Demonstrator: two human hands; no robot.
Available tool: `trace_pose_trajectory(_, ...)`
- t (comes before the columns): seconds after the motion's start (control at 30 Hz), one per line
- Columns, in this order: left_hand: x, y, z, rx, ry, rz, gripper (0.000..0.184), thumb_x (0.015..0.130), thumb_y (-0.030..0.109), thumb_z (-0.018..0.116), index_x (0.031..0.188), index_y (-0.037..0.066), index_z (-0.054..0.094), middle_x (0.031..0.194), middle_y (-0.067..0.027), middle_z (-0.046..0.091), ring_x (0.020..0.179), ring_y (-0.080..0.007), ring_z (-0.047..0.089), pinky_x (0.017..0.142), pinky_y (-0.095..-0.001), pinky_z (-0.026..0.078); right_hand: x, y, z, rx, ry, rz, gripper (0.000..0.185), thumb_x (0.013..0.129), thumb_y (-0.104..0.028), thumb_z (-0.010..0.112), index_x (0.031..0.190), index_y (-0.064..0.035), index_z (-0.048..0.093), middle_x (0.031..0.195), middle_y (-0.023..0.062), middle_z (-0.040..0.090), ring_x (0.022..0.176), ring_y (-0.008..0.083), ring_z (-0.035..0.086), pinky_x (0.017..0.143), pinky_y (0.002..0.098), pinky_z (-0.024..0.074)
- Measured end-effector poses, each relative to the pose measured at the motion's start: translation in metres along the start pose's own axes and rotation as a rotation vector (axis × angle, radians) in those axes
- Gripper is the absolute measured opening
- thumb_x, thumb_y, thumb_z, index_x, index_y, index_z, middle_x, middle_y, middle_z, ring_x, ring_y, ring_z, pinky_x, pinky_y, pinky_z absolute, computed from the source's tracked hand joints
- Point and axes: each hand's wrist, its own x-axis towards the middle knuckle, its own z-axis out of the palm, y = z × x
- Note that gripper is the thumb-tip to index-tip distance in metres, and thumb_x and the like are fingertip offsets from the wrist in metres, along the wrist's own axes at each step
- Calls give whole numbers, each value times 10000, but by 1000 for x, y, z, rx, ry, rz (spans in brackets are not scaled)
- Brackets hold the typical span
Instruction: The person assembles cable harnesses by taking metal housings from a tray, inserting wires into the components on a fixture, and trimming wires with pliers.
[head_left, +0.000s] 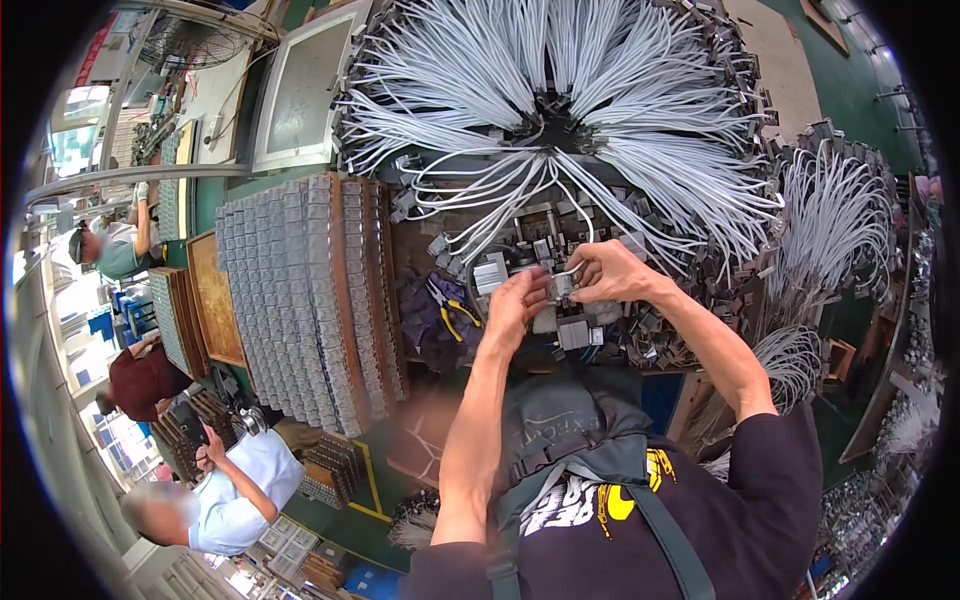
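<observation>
My right hand [612, 272] is closed in a pinch on a white cable [587, 218], close to a small grey metal housing [562, 287] at the cable's lower end. To its left, my left hand [520, 302] has its fingers curled together beside the same housing; whatever they hold is hidden. A silver ribbed block [490, 273] lies just left of my hands. Below them sits another small metal box [574, 333]. Yellow-handled pliers [452, 310] rest on a dark cloth [425, 325] at the left of the work surface.
A large fan of white cables [660, 100] with metal ends fills the back. Another cable bundle [830, 220] stands at right. Grey parts are stacked in rows [290, 290] at left. A person in light blue [245, 490] holds a dark phone-like object; other people are farther off.
</observation>
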Motion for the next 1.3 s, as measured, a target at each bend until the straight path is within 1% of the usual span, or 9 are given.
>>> trace_pose_trajectory(0.1, -6, 9, -1, 61, -57, 7, 439, 1037, 263, 598, 1381, -6, 548, 1230, -108, 673, 1006, -160, 662, 862, -321, 548, -5, 3, 4, 95, 21, 9, 462, 726, -174, 852, 1073, 53, 648, 850, 112, 700, 762, 150, 691, 689, 300, 554)
trace_pose_trajectory(0.3, -20, 24, 16, 127, -21, 57, 322, 1020, 225, 631, 1276, 30, 632, 1094, -44, 704, 842, -100, 660, 753, -258, 546, -8, -1, -8, 356, -82, 86, 440, 765, -68, 821, 1130, 33, 598, 951, 67, 668, 833, 98, 649, 752, 257, 535)
trace_pose_trajectory(0.73, -24, 37, 26, 332, 6, 107, 371, 943, 264, 744, 1210, 26, 645, 998, -30, 711, 804, -76, 636, 671, -221, 498, -8, 19, 2, 486, -110, 8, 492, 808, -106, 825, 1212, 19, 573, 1001, 81, 683, 904, 143, 666, 823, 289, 540)
trace_pose_trajectory(0.87, -14, 44, 29, 500, -65, 69, 493, 856, 285, 835, 1196, -25, 657, 903, -43, 728, 712, -62, 596, 611, -219, 434, -31, -6, 10, 70, 22, -54, 617, 907, -179, 764, 1433, -35, 474, 932, 125, 702, 847, 171, 670, 783, 327, 552)
trace_pose_trajectory(0.97, -27, 86, 6, 883, 60, 328, 435, 821, 231, 846, 1146, -22, 702, 860, -60, 733, 790, -120, 679, 684, -269, 526, -64, 5, -9, -256, 466, -99, 471, 882, -138, 749, 1310, -25, 587, 923, 149, 723, 815, 253, 708, 753, 362, 562)
trace_pose_trajectory(1.03, -51, 134, 4, 1341, 362, 441, 444, 752, 211, 854, 1104, -12, 703, 824, -80, 736, 740, -165, 696, 645, -290, 531, -85, 26, -27, -635, 767, -40, 301, 876, -130, 717, 1149, -18, 652, 916, 169, 717, 819, 336, 707, 724, 411, 560)
trace_pose_trajectory(1.17, -17, 178, -26, 1719, 531, 822, 255, 758, 141, 766, 986, 45, 701, 1035, -146, 709, 1003, -350, 655, 895, -446, 509, -97, 72, -34, -802, 676, -45, 123, 849, -102, 680, 928, -18, 637, 787, 152, 677, 769, 349, 683, 696, 452, 547)
trace_pose_trajectory(1.23, 35, 171, -67, 1844, 539, 1303, 319, 721, 120, 757, 1020, 27, 696, 1021, -162, 684, 964, -350, 650, 855, -460, 514, -85, 74, -21, -1044, 657, 82, 47, 831, -81, 630, 815, -40, 613, 767, 157, 669, 756, 341, 684, 674, 445, 544)
trace_pose_trajectory(1.3, 19, 163, -37, 1967, 638, 759, 337, 752, 99, 725, 1076, 13, 697, 1162, -213, 667, 1139, -377, 620, 980, -475, 487, -76, 102, -17, -1127, 747, 14, 39, 804, -62, 598, 835, -53, 619, 765, 147, 634, 733, 331, 663, 638, 441, 529)
